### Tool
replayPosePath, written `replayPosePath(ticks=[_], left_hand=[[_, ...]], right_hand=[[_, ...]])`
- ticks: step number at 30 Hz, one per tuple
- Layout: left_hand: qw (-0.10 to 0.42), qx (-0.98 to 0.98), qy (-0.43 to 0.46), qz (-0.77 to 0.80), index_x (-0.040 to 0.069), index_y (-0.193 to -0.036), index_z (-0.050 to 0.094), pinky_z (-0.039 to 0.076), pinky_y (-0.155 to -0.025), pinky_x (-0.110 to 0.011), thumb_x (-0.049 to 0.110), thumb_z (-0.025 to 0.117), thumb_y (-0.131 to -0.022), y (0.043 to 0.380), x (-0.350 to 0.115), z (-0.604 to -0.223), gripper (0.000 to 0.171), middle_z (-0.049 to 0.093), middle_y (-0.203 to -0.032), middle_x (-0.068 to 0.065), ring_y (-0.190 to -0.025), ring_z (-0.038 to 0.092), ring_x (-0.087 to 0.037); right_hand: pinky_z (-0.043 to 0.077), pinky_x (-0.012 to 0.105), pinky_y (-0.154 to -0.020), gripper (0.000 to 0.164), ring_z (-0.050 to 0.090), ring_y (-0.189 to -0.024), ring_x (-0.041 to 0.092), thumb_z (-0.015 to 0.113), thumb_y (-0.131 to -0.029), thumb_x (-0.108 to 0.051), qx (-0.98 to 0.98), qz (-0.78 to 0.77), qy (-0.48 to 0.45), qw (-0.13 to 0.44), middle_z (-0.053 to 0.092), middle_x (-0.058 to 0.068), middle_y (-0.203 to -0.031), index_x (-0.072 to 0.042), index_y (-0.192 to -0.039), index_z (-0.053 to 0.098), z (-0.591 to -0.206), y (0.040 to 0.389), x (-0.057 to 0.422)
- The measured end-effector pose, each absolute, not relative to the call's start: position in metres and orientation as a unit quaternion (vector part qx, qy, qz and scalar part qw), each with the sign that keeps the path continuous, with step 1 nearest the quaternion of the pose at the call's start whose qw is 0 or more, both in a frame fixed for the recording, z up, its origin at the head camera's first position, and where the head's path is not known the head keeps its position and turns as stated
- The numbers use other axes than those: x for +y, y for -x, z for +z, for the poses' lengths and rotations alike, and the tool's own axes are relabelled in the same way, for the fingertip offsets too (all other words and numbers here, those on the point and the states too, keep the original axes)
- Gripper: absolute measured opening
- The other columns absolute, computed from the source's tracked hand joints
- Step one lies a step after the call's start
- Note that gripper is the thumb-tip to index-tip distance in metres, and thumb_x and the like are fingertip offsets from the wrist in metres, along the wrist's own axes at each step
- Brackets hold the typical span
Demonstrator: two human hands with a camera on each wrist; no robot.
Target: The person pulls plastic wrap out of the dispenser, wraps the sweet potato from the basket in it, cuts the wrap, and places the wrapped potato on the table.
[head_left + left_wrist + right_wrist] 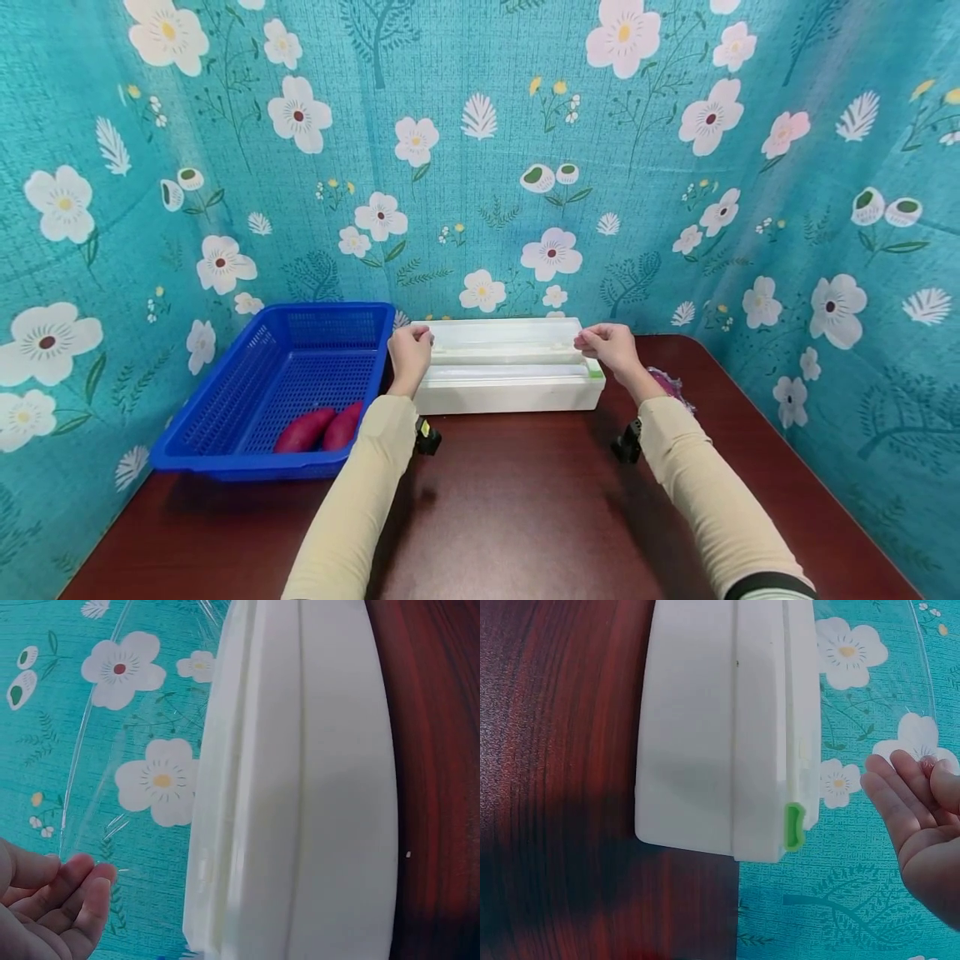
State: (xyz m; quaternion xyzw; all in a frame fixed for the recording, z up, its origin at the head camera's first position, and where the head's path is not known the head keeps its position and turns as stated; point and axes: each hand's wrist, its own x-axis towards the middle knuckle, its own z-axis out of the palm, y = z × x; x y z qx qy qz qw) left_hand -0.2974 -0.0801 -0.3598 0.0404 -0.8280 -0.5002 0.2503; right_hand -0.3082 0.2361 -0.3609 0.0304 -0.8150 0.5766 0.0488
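A long white cling film dispenser (510, 398) sits at the back of the dark wooden table, its lid raised and a pale roll (502, 372) inside. At its left end, my left hand (410, 357) pinches the edge of a clear sheet of cling film (73, 780) between thumb and fingers. My right hand (611, 346) pinches the film's other corner above the right end, near a green slider (794, 826). Between the two hands the film is stretched, with the wall cloth showing through it. Both hands are raised, level with the dispenser's open top.
To the left stands a blue plastic basket (225, 460) with red sweet potatoes (303, 431) in its near corner. Behind my right wrist lies a purplish-red item in shiny clear wrap (667, 383). A flowered teal cloth (480, 208) hangs around the table's (510, 508) back and sides.
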Motion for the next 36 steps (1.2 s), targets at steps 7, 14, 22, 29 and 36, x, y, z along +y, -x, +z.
replayPosePath(ticks=[7, 14, 22, 29, 36], left_hand=[[0.247, -0.826, -0.043, -0.505, -0.004, -0.094, 0.068, 0.049, -0.067, -0.037, 0.002, 0.056, -0.086, 0.298, -0.080, -0.351, 0.016, 0.066, -0.083, -0.016, -0.076, 0.062, -0.027], [0.245, -0.823, -0.040, -0.511, -0.003, -0.095, 0.068, 0.049, -0.066, -0.035, 0.004, 0.055, -0.087, 0.299, -0.080, -0.344, 0.016, 0.066, -0.084, -0.015, -0.076, 0.062, -0.025], [0.252, -0.819, -0.039, -0.514, -0.003, -0.094, 0.068, 0.049, -0.069, -0.035, 0.004, 0.056, -0.086, 0.298, -0.079, -0.333, 0.016, 0.066, -0.084, -0.015, -0.077, 0.062, -0.024], [0.248, -0.817, -0.027, -0.520, -0.002, -0.096, 0.067, 0.049, -0.070, -0.035, 0.005, 0.055, -0.087, 0.293, -0.078, -0.325, 0.017, 0.066, -0.085, -0.015, -0.078, 0.062, -0.024], [0.265, -0.807, -0.027, -0.527, -0.003, -0.100, 0.066, 0.049, -0.071, -0.035, 0.004, 0.052, -0.089, 0.296, -0.077, -0.320, 0.019, 0.066, -0.089, -0.016, -0.081, 0.062, -0.025]], right_hand=[[0.047, 0.040, -0.078, 0.031, 0.057, -0.095, 0.038, 0.047, -0.092, -0.009, -0.812, 0.580, -0.030, 0.059, 0.056, 0.032, -0.103, 0.016, -0.108, 0.054, -0.346, 0.305, 0.233], [0.045, 0.043, -0.079, 0.030, 0.059, -0.093, 0.036, 0.049, -0.091, -0.008, -0.803, 0.591, -0.024, 0.067, 0.056, 0.033, -0.103, 0.016, -0.109, 0.054, -0.338, 0.306, 0.233], [0.046, 0.042, -0.078, 0.031, 0.061, -0.089, 0.031, 0.049, -0.092, -0.010, -0.804, 0.587, -0.042, 0.082, 0.057, 0.032, -0.102, 0.016, -0.107, 0.055, -0.332, 0.307, 0.236], [0.048, 0.039, -0.076, 0.031, 0.057, -0.095, 0.038, 0.048, -0.092, -0.010, -0.800, 0.595, -0.047, 0.067, 0.056, 0.032, -0.103, 0.015, -0.108, 0.055, -0.329, 0.305, 0.238], [0.049, 0.032, -0.073, 0.030, 0.063, -0.083, 0.019, 0.049, -0.092, -0.012, -0.807, 0.581, -0.039, 0.096, 0.060, 0.026, -0.100, 0.012, -0.107, 0.058, -0.326, 0.308, 0.238]])
